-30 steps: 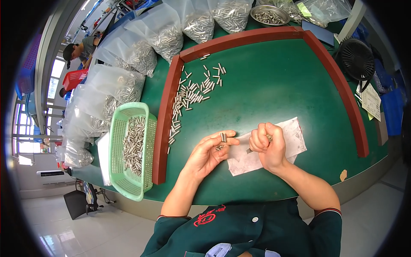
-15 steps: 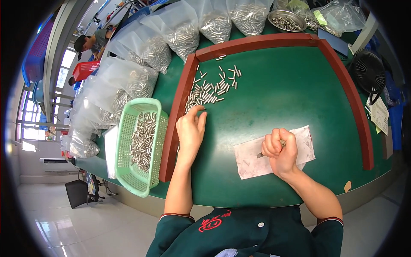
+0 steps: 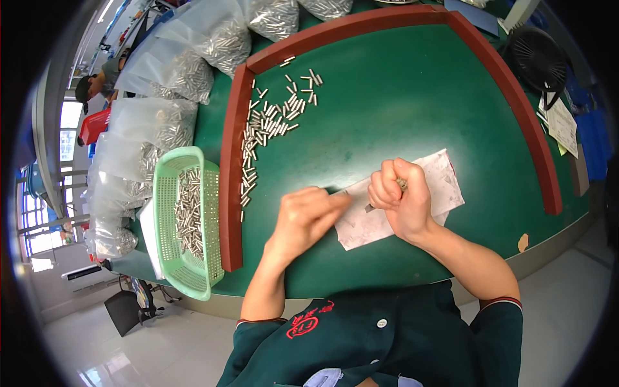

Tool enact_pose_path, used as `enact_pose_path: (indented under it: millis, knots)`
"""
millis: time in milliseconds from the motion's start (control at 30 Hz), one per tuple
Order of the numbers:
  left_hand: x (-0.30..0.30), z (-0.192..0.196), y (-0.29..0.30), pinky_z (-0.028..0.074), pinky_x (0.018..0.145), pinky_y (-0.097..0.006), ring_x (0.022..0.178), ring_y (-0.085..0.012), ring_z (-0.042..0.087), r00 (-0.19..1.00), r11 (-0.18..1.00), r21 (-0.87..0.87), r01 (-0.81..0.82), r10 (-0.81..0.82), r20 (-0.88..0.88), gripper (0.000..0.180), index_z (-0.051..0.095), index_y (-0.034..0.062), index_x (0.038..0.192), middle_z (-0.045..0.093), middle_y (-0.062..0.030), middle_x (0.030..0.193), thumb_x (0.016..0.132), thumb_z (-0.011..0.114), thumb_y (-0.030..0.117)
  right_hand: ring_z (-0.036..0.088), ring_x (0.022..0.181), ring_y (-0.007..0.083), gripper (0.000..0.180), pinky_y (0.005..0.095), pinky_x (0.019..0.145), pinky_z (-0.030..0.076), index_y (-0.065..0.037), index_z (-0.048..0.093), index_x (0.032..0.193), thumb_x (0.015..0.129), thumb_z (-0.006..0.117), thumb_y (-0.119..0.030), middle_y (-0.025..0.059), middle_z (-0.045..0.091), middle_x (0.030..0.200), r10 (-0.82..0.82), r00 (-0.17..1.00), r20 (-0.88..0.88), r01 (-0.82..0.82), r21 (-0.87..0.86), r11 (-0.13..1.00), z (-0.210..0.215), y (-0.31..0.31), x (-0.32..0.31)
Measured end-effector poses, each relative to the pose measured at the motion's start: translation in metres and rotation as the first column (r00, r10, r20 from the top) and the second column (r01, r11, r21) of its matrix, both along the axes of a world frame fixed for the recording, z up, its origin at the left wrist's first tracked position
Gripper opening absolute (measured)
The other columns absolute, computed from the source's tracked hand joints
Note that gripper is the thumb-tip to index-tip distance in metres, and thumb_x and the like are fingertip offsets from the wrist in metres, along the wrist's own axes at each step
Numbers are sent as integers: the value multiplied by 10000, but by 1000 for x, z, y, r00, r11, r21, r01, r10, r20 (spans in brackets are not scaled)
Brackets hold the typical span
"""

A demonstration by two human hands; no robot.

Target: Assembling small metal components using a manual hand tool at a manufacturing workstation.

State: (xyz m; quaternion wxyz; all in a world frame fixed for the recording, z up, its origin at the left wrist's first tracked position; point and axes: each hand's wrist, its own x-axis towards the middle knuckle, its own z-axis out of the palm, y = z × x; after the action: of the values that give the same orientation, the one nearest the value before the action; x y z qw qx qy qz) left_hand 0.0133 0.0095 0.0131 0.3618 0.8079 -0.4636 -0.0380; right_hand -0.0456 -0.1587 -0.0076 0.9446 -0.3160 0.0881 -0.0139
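Note:
My right hand (image 3: 403,200) is a fist around a tool with a tan handle end (image 3: 402,184) showing at the top. A short flat grey blade (image 3: 369,208) sticks out on the fist's left side. Beneath it lies a smudged white sheet (image 3: 425,184) on the green tabletop. My left hand (image 3: 309,219) is closed in a pinch at the sheet's left edge, slightly blurred. What looks like a small metal pin (image 3: 345,192) shows at its fingertips. Loose metal pins (image 3: 274,119) lie scattered along the left wooden rail.
A dark red wooden rail (image 3: 231,174) frames the work area. Outside it stands a light green basket (image 3: 211,219) with more pins. Clear bags of pins (image 3: 225,45) line the table's left and back. A black fan (image 3: 535,61) stands at right. Someone in a cap works at far left.
My left hand has left the loose pins and moved right to the sheet, its fingers now pinched. My right hand keeps its grip over the sheet. The view has shifted.

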Motion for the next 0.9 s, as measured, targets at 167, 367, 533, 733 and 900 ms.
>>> enact_pose_path:
  millis: [167,367,533,733,900]
  knots:
    - [-12,-5,-3,379,474,-314,482,-192,445,988,982,138,132,-142,65,224,641,47,852,406,-51,522,630,646,27,190,403,70,383,240,390,164,-85,272,499,857,323,-211,-12,252,438,7,1000,1,-7,-1,1000,-1,0,0]
    - [-23,-8,-10,287,403,-263,412,-108,341,964,972,163,-167,196,-178,221,629,28,817,351,-20,465,627,726,85,175,414,83,393,246,422,178,-111,273,508,852,318,-295,-16,244,435,52,999,-14,-53,-55,997,0,-2,-3]
    - [-31,-14,-15,299,398,-257,403,-109,339,953,961,124,-248,265,-146,96,617,14,747,366,-18,461,674,678,29,171,415,83,397,244,422,173,-112,279,509,855,317,-303,-18,241,438,8,1000,30,-7,-19,1000,1,-3,-4]
    - [-32,-11,-19,336,398,-298,374,-172,390,932,942,181,-283,314,-179,46,598,20,701,398,-58,445,688,642,20,181,416,79,402,241,420,176,-105,284,513,864,311,-300,-17,249,437,-54,997,55,58,-79,995,-3,1,-3]
    - [-33,-12,-19,332,396,-292,372,-169,381,931,940,185,-287,320,-179,47,596,22,694,391,-57,443,684,642,17,206,438,68,348,237,407,184,-89,260,505,836,308,-187,-23,238,456,-88,995,49,90,-46,995,-3,2,-3]
